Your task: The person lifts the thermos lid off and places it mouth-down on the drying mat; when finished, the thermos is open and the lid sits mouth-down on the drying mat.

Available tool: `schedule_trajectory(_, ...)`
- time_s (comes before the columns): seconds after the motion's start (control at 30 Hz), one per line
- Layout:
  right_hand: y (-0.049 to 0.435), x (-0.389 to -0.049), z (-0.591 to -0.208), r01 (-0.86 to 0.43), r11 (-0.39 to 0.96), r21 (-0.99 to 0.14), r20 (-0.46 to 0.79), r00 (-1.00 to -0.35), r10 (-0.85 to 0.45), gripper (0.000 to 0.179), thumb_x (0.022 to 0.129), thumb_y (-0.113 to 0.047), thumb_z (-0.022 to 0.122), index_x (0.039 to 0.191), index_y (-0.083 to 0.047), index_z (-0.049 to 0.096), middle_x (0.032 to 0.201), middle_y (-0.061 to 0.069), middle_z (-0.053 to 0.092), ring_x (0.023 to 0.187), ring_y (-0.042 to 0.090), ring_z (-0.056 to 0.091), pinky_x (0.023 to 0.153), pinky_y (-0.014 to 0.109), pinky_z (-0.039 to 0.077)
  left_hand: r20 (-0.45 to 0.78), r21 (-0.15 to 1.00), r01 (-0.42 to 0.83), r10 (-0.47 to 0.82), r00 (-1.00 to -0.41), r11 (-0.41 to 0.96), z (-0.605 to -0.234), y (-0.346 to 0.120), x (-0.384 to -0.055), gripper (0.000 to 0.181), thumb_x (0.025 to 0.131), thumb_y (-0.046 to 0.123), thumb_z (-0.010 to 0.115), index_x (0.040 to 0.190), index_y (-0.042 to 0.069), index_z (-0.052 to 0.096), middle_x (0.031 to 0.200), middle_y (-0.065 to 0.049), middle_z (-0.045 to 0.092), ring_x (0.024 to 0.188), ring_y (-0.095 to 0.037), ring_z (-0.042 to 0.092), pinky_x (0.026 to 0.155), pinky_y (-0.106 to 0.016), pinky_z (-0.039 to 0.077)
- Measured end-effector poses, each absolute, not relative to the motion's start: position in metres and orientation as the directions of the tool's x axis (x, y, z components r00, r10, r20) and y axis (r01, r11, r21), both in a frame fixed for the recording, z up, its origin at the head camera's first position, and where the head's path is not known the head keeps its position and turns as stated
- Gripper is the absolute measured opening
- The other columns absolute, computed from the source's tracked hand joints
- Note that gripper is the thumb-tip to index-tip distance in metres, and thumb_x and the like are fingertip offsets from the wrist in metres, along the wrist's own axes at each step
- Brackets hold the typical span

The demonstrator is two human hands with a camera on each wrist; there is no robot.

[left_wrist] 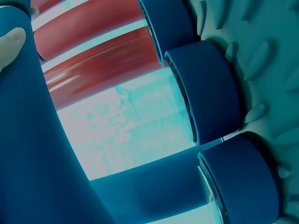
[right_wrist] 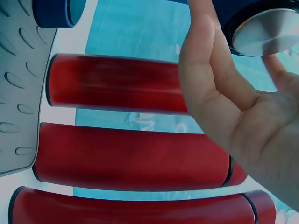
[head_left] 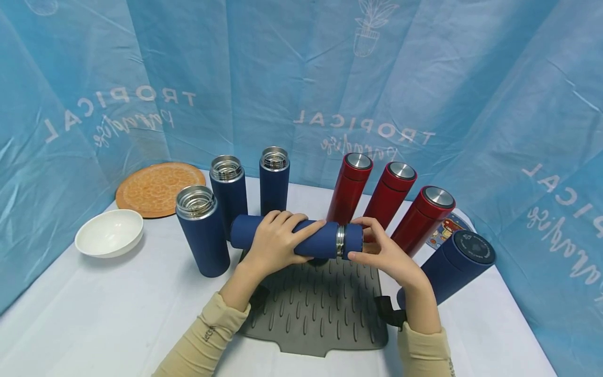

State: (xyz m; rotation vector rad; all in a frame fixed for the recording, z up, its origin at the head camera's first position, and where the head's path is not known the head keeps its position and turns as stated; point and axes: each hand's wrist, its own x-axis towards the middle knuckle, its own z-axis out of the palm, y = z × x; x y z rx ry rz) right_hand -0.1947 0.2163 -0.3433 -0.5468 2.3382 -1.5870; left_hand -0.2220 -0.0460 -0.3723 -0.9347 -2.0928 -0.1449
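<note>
A blue thermos bottle point(head_left: 282, 233) lies sideways in the air over the grey ridged mat point(head_left: 325, 309). My left hand point(head_left: 278, 241) wraps over its body from above. At the other end, my right hand point(head_left: 388, 251) holds the blue cap point(head_left: 353, 239) between thumb and fingers. A silver band shows between cap and body. In the right wrist view the cap's end has a round silver disc point(right_wrist: 266, 35). Below the bottle, blue caps point(left_wrist: 205, 93) stand on the mat in the left wrist view, mostly hidden from the head view.
Three uncapped blue bottles point(head_left: 204, 235) stand at the left, beside a white bowl point(head_left: 109, 235) and an orange round board point(head_left: 160, 188). Three red bottles point(head_left: 348, 188) stand at the back right, with another blue bottle point(head_left: 447, 267) nearer my right arm. A blue curtain point(head_left: 264, 78) hangs behind.
</note>
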Motion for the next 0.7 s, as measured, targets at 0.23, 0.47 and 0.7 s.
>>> schedule_trajectory(0.23,0.228,-0.195,-0.341,-0.217,0.309,-0.926,0.078,-0.91,-0.406,0.065,0.08,-0.012,0.067,0.134,-0.018,0.03,0.119,0.019,0.04,0.099,0.035,0.053,0.078,0.042,0.049,0.751,-0.211,0.666,0.555,-0.358,0.716,-0.371,-0.046,-0.222,0.08,0.054,0.057,0.08,0.125,0.028,0.058,0.101,-0.003,0.064,0.087,-0.023,0.06,0.077,-0.037,0.047)
schedule_trajectory(0.47,0.231,-0.196,-0.342,-0.217,0.359,-0.908,0.088,-0.936,-0.342,0.062,0.083,-0.014,0.066,0.134,-0.02,0.032,0.117,0.018,0.04,0.096,0.034,0.052,0.076,0.04,0.048,0.763,-0.179,0.682,0.537,-0.359,0.709,-0.367,-0.046,-0.22,0.08,0.055,0.058,0.08,0.126,0.027,0.057,0.103,-0.004,0.064,0.089,-0.023,0.061,0.079,-0.038,0.047)
schedule_trajectory(0.7,0.228,-0.2,-0.345,-0.201,0.463,-0.863,0.077,-0.959,-0.273,0.057,0.083,-0.021,0.068,0.131,-0.022,0.037,0.111,0.016,0.045,0.09,0.031,0.05,0.071,0.039,0.047,0.79,-0.116,0.697,0.491,-0.368,0.708,-0.366,-0.049,-0.22,0.078,0.056,0.055,0.081,0.124,0.025,0.058,0.104,-0.006,0.064,0.09,-0.025,0.061,0.081,-0.041,0.047)
